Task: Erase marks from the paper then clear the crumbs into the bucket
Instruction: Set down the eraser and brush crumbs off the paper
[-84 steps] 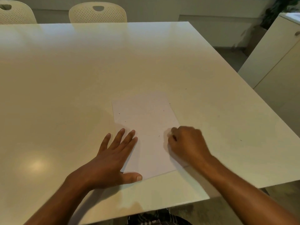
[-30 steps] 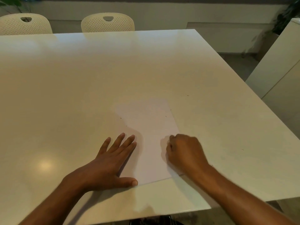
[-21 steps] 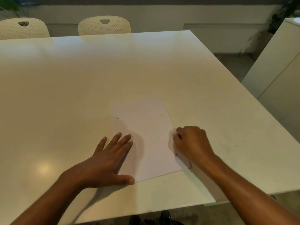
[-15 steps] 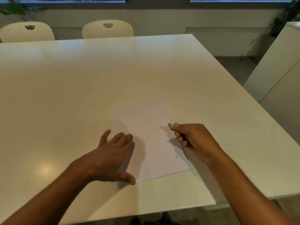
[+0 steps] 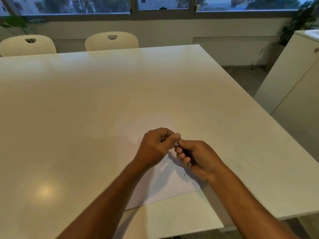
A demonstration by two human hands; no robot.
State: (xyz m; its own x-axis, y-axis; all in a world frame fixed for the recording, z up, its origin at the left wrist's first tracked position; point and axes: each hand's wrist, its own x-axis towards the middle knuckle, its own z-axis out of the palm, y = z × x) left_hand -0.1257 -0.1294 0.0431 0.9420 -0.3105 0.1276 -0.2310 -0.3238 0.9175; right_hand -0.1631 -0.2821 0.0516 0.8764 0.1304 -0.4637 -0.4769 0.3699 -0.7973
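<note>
The paper [image 5: 162, 183] is lying flat near the table's [image 5: 86, 100] front edge, unheld. Above it, the left hand [image 5: 156, 146] and right hand [image 5: 195, 156] are meeting, fingers curled, apparently pinching something small I cannot identify. Loose paper risks sliding and scattering crumbs.

The paper [image 5: 165, 185] lies flat on the counter [image 5: 86, 109], near its front edge and right of centre. Both hands are held above the paper: the left hand [image 5: 156, 147] over its middle, the right hand [image 5: 196, 156] just to the right, their fingertips meeting. A few small crumbs [image 5: 184, 174] lie on the paper beside the right hand; others are scattered on the counter further right. Two chairs [image 5: 111, 41] stand behind the counter's far edge, at the left. A cabinet [image 5: 293, 80] stands right of the counter. Windows [image 5: 164, 4] run along the wall behind the chairs.
</note>
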